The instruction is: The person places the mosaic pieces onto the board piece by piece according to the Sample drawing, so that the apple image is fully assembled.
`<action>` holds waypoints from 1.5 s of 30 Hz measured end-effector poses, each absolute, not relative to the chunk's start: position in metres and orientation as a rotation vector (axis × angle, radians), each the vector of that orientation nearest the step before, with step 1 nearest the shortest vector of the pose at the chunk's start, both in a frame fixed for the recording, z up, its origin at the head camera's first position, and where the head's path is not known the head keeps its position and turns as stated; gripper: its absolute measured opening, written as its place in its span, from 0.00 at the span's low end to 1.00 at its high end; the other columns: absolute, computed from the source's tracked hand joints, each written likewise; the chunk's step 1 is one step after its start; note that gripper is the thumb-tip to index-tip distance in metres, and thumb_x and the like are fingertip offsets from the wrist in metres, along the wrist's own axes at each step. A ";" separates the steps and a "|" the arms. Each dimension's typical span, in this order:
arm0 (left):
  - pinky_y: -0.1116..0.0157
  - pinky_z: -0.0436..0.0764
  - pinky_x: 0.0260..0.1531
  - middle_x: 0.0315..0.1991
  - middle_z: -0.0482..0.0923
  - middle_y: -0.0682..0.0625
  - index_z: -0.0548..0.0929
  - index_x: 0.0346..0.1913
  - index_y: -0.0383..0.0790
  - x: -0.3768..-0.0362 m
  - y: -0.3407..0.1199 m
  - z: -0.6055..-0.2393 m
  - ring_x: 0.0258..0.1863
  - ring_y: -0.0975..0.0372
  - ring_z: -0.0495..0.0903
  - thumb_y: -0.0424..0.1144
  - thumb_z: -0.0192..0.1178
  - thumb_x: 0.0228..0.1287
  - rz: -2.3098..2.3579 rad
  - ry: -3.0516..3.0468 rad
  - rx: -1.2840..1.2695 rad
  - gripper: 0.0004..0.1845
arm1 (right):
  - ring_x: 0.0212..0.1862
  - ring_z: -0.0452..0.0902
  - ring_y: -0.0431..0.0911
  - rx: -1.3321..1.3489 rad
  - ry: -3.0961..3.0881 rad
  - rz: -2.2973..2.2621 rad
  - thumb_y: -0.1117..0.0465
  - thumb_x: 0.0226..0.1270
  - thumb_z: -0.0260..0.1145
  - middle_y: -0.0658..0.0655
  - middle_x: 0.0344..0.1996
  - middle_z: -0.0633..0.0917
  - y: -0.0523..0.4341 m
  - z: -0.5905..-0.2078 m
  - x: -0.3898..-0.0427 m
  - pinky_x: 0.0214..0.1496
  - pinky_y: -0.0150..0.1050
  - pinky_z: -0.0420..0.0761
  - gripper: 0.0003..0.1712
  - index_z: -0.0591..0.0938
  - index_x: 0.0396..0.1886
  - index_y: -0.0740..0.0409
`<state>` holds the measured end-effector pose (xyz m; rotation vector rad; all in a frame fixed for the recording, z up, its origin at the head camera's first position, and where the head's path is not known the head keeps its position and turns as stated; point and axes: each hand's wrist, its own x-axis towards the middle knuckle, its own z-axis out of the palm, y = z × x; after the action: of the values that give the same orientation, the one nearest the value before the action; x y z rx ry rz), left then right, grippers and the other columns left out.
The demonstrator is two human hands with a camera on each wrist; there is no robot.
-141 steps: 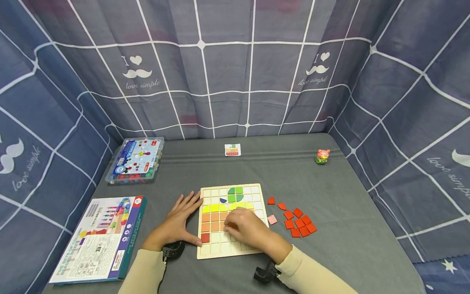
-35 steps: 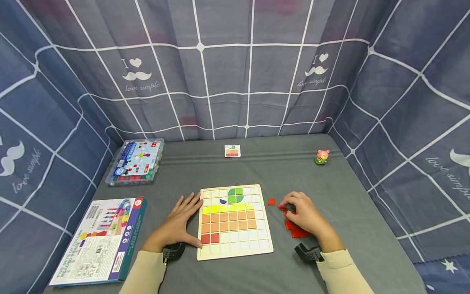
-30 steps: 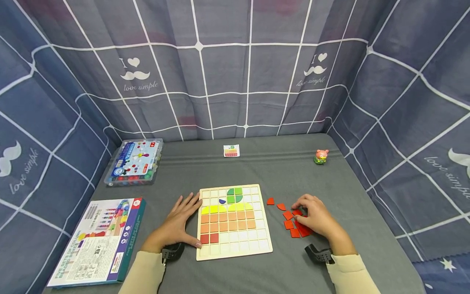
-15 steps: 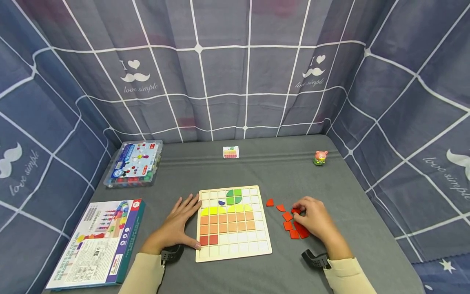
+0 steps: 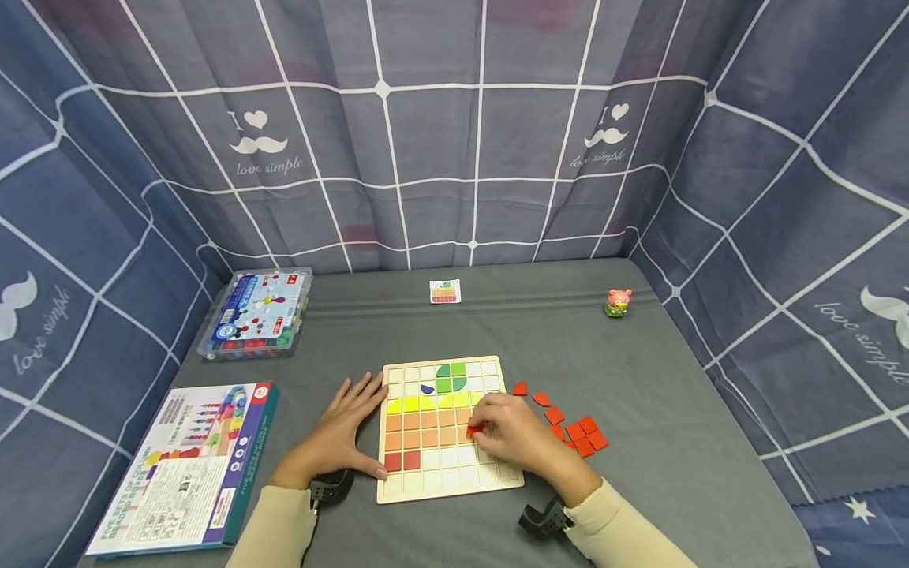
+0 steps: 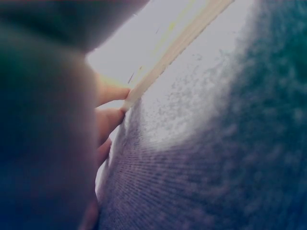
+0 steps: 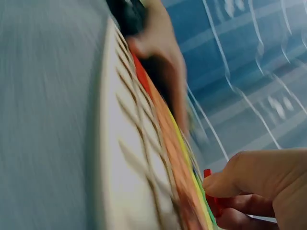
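Observation:
My left hand point(image 5: 341, 434) lies with spread, straight fingers along the left edge of a light wooden grid board point(image 5: 454, 496), steadying it at fingertips and thumb. In the left wrist view, fingertips point(image 6: 120, 115) touch the board's edge. My right hand point(image 5: 521, 438) is over the right part of the board and pinches a red tile point(image 5: 474, 431) between thumb and fingers; that red tile point(image 7: 214, 203) shows in the right wrist view too. Orange tiles point(image 5: 411, 439) fill two rows, partly hidden by the hand. Two dark red tiles point(image 5: 402, 461) begin the row below, under yellow and green pieces.
Several loose red tiles point(image 5: 587, 426) lie right of the board. A small pattern card point(image 5: 445, 291) is behind it. A pig figurine point(image 5: 618, 303) stands at the back right. A clear plastic case point(image 5: 257, 314) and a flat toy box point(image 5: 181, 469) are at the left.
My right hand has picked a red tile from the loose ones and carried it left over the board. Since the oldest frame, a second red tile and more orange ones are on it.

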<state>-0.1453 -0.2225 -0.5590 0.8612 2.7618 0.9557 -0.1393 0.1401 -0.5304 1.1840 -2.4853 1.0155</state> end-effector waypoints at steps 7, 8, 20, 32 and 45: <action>0.42 0.35 0.78 0.84 0.49 0.42 0.61 0.83 0.35 -0.144 -0.222 -0.558 0.82 0.44 0.44 0.77 0.80 0.31 0.925 2.768 0.866 0.78 | 0.42 0.80 0.37 1.503 -2.471 0.832 0.67 0.59 0.81 0.46 0.37 0.84 0.086 -0.531 -0.124 0.49 0.27 0.79 0.07 0.90 0.34 0.54; 0.42 0.35 0.78 0.84 0.49 0.42 0.60 0.83 0.35 -0.144 -0.221 -0.558 0.82 0.44 0.44 0.77 0.80 0.31 0.925 2.766 0.868 0.78 | 0.42 0.79 0.38 1.514 -2.479 0.806 0.67 0.60 0.81 0.46 0.37 0.84 0.082 -0.532 -0.122 0.49 0.26 0.78 0.06 0.90 0.34 0.54; 0.42 0.35 0.78 0.84 0.49 0.43 0.60 0.83 0.36 -0.143 -0.221 -0.559 0.83 0.45 0.43 0.76 0.81 0.31 0.937 2.749 0.869 0.78 | 0.43 0.78 0.40 1.471 -2.550 0.834 0.65 0.60 0.82 0.46 0.38 0.86 0.079 -0.534 -0.117 0.50 0.27 0.77 0.06 0.92 0.34 0.54; 0.42 0.34 0.78 0.85 0.48 0.43 0.60 0.83 0.36 -0.145 -0.222 -0.558 0.83 0.45 0.43 0.76 0.81 0.30 0.926 2.761 0.842 0.78 | 0.42 0.76 0.40 1.366 -2.440 0.877 0.61 0.62 0.82 0.45 0.37 0.84 0.096 -0.532 -0.121 0.48 0.31 0.78 0.05 0.91 0.33 0.52; 0.42 0.34 0.78 0.85 0.48 0.44 0.60 0.83 0.36 -0.146 -0.222 -0.558 0.83 0.45 0.43 0.77 0.80 0.30 0.909 2.766 0.832 0.78 | 0.38 0.67 0.53 0.296 -2.788 0.803 0.63 0.53 0.86 0.52 0.35 0.74 0.211 -0.538 -0.128 0.41 0.51 0.70 0.19 0.79 0.31 0.53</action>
<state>-0.1458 -0.2219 -0.5579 0.8321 2.7661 0.9092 -0.1285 0.2111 -0.5383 0.2963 -2.7884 0.8027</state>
